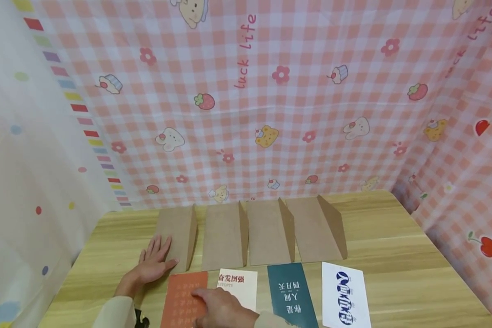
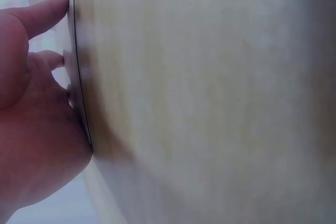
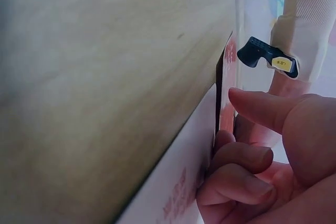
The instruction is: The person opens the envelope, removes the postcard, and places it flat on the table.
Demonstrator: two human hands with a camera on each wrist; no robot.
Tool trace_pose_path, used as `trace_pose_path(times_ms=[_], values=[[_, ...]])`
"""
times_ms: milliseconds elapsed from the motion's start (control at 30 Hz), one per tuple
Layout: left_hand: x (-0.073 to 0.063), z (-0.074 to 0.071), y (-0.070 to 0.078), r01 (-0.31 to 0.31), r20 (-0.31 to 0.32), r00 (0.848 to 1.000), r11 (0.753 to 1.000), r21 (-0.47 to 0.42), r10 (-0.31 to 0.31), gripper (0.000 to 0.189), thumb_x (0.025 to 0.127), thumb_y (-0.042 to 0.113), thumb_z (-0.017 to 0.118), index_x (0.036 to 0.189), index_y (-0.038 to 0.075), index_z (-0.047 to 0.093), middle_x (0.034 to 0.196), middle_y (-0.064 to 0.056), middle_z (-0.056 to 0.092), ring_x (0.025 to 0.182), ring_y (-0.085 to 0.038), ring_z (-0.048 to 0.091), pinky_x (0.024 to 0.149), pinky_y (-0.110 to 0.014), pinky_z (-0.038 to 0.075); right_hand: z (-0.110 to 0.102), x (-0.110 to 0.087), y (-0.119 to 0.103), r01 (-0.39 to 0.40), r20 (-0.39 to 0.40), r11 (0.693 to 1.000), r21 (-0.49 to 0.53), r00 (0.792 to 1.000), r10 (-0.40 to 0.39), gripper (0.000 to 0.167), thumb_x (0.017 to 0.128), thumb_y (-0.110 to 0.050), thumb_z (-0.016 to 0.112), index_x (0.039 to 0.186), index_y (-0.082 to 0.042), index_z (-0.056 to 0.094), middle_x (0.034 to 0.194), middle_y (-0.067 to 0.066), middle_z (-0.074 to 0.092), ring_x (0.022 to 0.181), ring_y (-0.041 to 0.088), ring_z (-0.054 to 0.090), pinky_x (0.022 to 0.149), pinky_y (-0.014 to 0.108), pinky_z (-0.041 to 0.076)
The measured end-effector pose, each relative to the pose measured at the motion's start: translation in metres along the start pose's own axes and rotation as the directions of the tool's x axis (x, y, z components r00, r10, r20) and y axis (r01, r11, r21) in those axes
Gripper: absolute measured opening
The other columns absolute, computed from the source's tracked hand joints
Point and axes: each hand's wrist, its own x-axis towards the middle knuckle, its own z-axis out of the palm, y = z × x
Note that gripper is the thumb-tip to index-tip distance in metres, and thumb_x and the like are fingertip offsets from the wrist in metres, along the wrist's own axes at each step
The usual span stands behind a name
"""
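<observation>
My left hand [image 1: 151, 266] rests on the leftmost brown cardboard stand [image 1: 176, 228], its fingers spread over the sloping face. In the left wrist view the fingertips touch the edge of a thin board. My right hand [image 1: 225, 310] is low over the orange card [image 1: 182, 298], one finger reaching onto its printed face. In the right wrist view the thumb [image 3: 257, 106] is stretched out beside the orange card, apart from the other fingers, which are bent. A cream card [image 1: 246, 284] with red print lies partly hidden under that hand.
Three more cardboard stands [image 1: 225, 234] continue the row to the right. In front of them lie a dark green card [image 1: 293, 291] and a white card [image 1: 344, 291] with blue print. The wooden table [image 1: 393, 237] ends at a pink checked cloth [image 1: 295, 109].
</observation>
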Motion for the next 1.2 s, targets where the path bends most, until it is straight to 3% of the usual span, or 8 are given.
trace_pose_path(times_ms=[267,433,533,633,767,900,1067,1200], values=[[0.002,0.002,0.005,0.001,-0.039,0.999,0.999,0.037,0.001,0.086,0.098,0.041,0.055,0.155,-0.007,0.011,0.157,-0.036,-0.013,0.145,-0.052,-0.018,0.109,-0.070,-0.015,-0.002,0.000,0.002,0.003,0.000,1.000,-0.013,1.000,-0.003,0.054,0.079,-0.031,0.081,0.129,-0.030,0.063,0.108,-0.006,0.069,0.096,0.008,0.063,0.082,0.030,0.052],[0.006,0.002,0.019,0.013,-0.073,0.997,0.998,0.064,-0.009,0.081,0.097,0.031,0.059,0.153,-0.010,0.018,0.156,-0.040,-0.004,0.144,-0.055,-0.009,0.110,-0.072,-0.007,-0.011,-0.002,0.006,-0.009,0.011,0.998,0.059,1.000,0.008,0.055,0.082,-0.031,0.080,0.134,-0.026,0.061,0.116,-0.005,0.068,0.102,0.007,0.061,0.089,0.031,0.051],[0.010,0.001,0.026,0.021,-0.099,0.995,0.993,0.120,-0.009,0.076,0.096,0.028,0.061,0.151,-0.011,0.025,0.154,-0.043,0.004,0.143,-0.059,-0.001,0.110,-0.074,0.003,-0.023,-0.005,0.011,0.036,-0.023,0.992,0.120,0.999,-0.033,0.054,0.084,-0.026,0.077,0.135,-0.018,0.061,0.095,-0.002,0.069,0.082,0.007,0.061,0.070,0.025,0.049],[0.013,-0.001,0.030,0.031,-0.136,0.991,0.986,0.166,-0.008,0.070,0.096,0.026,0.060,0.148,-0.011,0.032,0.153,-0.044,0.012,0.140,-0.062,0.007,0.109,-0.074,0.010,-0.038,-0.009,0.016,0.105,-0.073,0.982,0.159,0.993,-0.094,0.050,0.088,-0.023,0.073,0.134,-0.011,0.060,0.072,-0.004,0.059,0.060,0.006,0.051,0.054,0.023,0.039],[0.016,-0.003,0.032,0.023,-0.201,0.979,0.979,0.202,0.018,0.063,0.096,0.023,0.058,0.145,-0.012,0.037,0.150,-0.043,0.022,0.139,-0.063,0.015,0.108,-0.074,0.015,-0.061,-0.015,0.020,0.154,-0.146,0.978,0.139,0.980,-0.134,0.049,0.092,-0.025,0.070,0.137,-0.011,0.057,0.072,-0.010,0.052,0.060,0.003,0.046,0.056,0.022,0.040],[0.017,-0.003,0.038,-0.013,-0.284,0.956,0.975,0.223,0.077,0.063,0.098,0.020,0.056,0.147,-0.013,0.033,0.148,-0.042,0.029,0.138,-0.060,0.023,0.110,-0.070,0.018,-0.086,-0.021,0.021,0.147,-0.203,0.985,0.093,0.971,-0.126,0.048,0.096,-0.029,0.066,0.140,-0.014,0.055,0.085,-0.009,0.054,0.068,0.005,0.048,0.061,0.024,0.042],[0.013,-0.006,0.053,-0.034,-0.392,0.909,0.962,0.269,0.142,0.065,0.099,0.022,0.058,0.148,-0.011,0.031,0.146,-0.041,0.034,0.134,-0.059,0.032,0.108,-0.070,0.025,-0.115,-0.033,0.023,0.149,-0.255,0.986,0.072,0.959,-0.126,0.046,0.099,-0.029,0.061,0.142,-0.015,0.053,0.098,-0.002,0.057,0.062,0.009,0.047,0.053,0.025,0.041],[0.010,-0.009,0.069,-0.035,-0.447,0.877,0.953,0.302,0.174,0.064,0.100,0.024,0.057,0.150,-0.006,0.032,0.148,-0.038,0.033,0.133,-0.058,0.033,0.106,-0.072,0.026,-0.133,-0.041,0.029,0.154,-0.337,0.988,0.006,0.931,-0.142,0.046,0.099,-0.028,0.062,0.142,-0.014,0.054,0.108,0.003,0.059,0.068,0.008,0.049,0.055,0.024,0.043]])
